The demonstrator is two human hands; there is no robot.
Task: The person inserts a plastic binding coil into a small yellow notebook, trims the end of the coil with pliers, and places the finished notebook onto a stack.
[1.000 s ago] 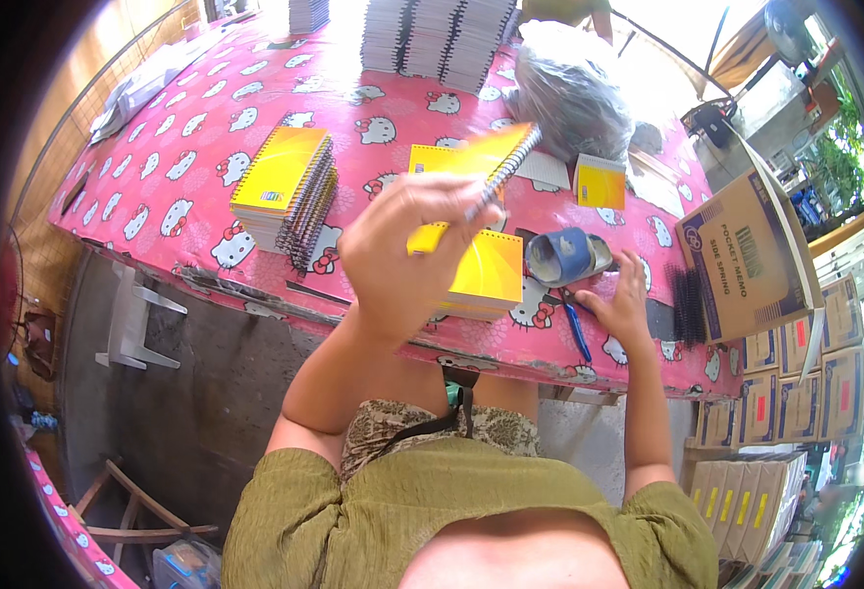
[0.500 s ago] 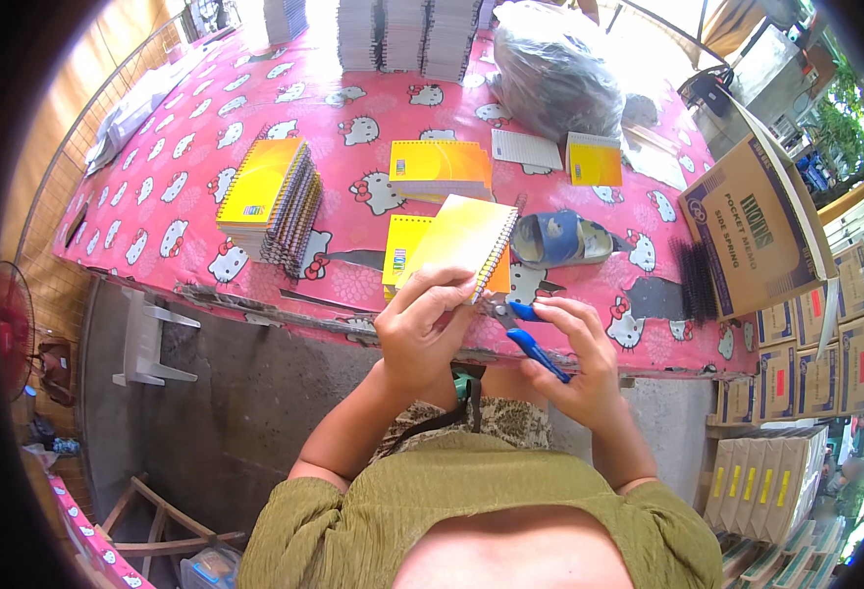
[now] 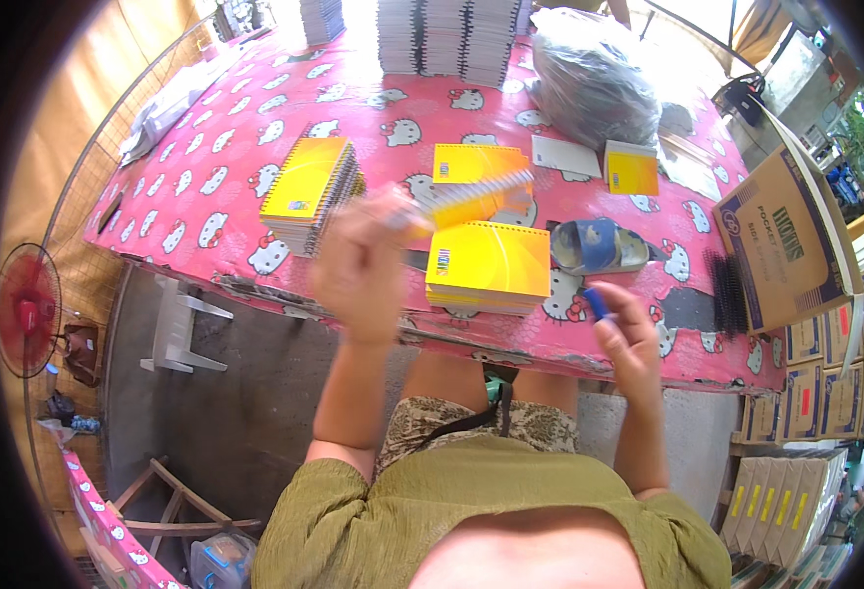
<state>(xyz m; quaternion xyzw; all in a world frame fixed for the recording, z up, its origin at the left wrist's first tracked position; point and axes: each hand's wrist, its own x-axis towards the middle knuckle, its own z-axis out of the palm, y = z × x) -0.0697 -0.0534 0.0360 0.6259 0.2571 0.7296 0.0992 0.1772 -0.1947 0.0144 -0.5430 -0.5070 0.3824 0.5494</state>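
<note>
My left hand (image 3: pixel 358 260), blurred by motion, is closed on a yellow spiral notebook (image 3: pixel 466 208). The notebook tilts above the table with its coil edge uppermost. In my right hand (image 3: pixel 633 339), near the table's front edge, are pliers with blue handles (image 3: pixel 597 302); their jaws cannot be made out. Between the hands lies a low pile of yellow spiral notebooks (image 3: pixel 491 260). Beyond it are more yellow-orange notebooks (image 3: pixel 476 162), partly covered by the held one. Left of my left hand stands a taller notebook stack (image 3: pixel 304 182).
A blue-and-grey thing shaped like a slide sandal (image 3: pixel 601 245) lies right of the pile. Farther back are a single notebook (image 3: pixel 632 171), a bulging plastic bag (image 3: pixel 594 83) and tall notebook stacks (image 3: pixel 442 44). An open cardboard box (image 3: pixel 790 240) stands at the right edge.
My left hand has carried the notebook up and left, away from the pliers, uncovering the low pile. My right hand with the pliers has moved right. The whole view has shifted slightly.
</note>
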